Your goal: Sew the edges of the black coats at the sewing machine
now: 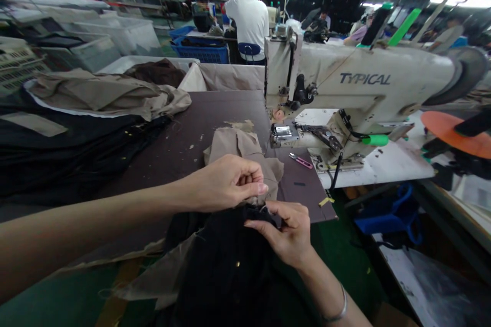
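Black garment in bottom centre of frame, hanging at near edge of brown tabletop, small gold-coloured dot on it. Beige fabric adjoins its upper edge, lies crumpled on the tabletop mid-frame. Left hand comes in from left, just above where black and beige meet; thumb and curled fingers pressed together, can't tell what's between them. Right hand, centre-right and lower, pinches the black garment's upper edge between thumb and index finger; metal bangle on that wrist. Hands close together.

TYPICAL sewing machine at upper right; pink-handled thread snips on tabletop below its arm, right of the beige fabric. Black cloth pile at left, beige garment on top. Blue crate at upper centre, beside seated person in white shirt, back to camera.
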Tool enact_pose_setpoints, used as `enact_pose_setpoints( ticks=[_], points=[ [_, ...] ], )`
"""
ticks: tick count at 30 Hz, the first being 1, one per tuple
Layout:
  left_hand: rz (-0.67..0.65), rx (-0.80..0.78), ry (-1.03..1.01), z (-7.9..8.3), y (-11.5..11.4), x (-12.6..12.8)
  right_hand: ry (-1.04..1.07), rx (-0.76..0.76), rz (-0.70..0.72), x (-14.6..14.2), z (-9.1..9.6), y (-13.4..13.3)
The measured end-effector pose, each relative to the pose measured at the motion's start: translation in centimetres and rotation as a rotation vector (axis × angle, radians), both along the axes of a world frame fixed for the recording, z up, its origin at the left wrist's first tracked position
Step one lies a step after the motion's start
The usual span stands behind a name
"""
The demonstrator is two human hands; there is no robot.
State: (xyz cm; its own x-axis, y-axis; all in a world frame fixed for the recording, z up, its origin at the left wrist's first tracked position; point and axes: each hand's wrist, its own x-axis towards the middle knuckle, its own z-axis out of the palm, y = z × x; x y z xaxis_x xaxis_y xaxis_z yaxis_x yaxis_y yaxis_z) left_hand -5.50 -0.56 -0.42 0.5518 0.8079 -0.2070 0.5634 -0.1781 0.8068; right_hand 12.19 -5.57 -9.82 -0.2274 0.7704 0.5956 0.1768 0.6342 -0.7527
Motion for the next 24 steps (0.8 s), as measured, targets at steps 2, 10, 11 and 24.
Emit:
enact_pose_setpoints(
  ticks=[2, 10, 11, 24],
  points=[
    [-0.048, 0.029, 0.074, -0.4, 0.0, -0.3, -0.004, 0.032, 0.022, 0.0, -0.2, 0.2],
    [0.062, 0.563, 0.164, 1.5, -0.8, -3.2, -0.001, 0.016, -0.002, -0.1, 0.1, 0.4],
    [0.019, 0.609, 0.139, 1.7, -1.4, -3.2, 0.0, 0.006, 0.005, -0.1, 0.2, 0.4],
    [-0.176, 0.933, 0.167, -0.5, -5.6, -2.4, 0.052, -0.184, 0.034, 0.0, 0.3, 0.2]
  ],
)
